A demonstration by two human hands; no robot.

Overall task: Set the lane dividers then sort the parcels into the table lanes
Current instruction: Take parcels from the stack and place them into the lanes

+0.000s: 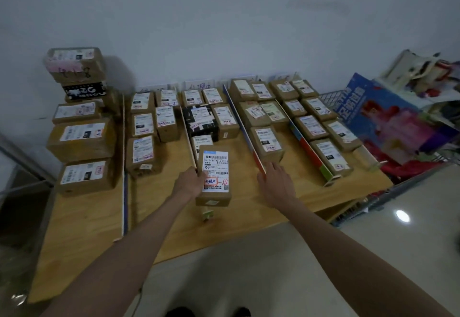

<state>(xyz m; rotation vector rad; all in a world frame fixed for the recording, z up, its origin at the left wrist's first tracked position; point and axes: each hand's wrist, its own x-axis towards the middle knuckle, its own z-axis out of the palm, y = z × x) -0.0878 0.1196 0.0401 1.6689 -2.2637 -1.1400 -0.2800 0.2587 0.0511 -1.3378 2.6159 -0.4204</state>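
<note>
The brown parcel (215,176) with a white shipping label sits in the middle lane of the wooden worktop (82,237), at about 6 o'clock from the other boxes in that lane, with its near end just short of the front edge. The left hand (189,179) holds it by the left side, fingers curled round the box and thumb on the label. The right hand (275,178) hovers at the 3 o'clock side of the parcel, fingers loose and spread, gripping nothing, close to the near end of the red-and-blue divider (245,131). A white divider (188,133) runs just beside the parcel's left edge. Beyond the parcel the same lane holds a black box (200,122) and several brown ones in two rows to the wall. The lane at 9 o'clock holds two rows of labelled boxes and has bare wood in its near half. The far-left lane, past a tall divider (123,167), carries larger stacked boxes (83,139). Toward 2 o'clock, two more lanes are packed nearly to the worktop's right corner, split by a multicoloured divider (311,151). A blue carton (380,117) leans beside that right edge.
</note>
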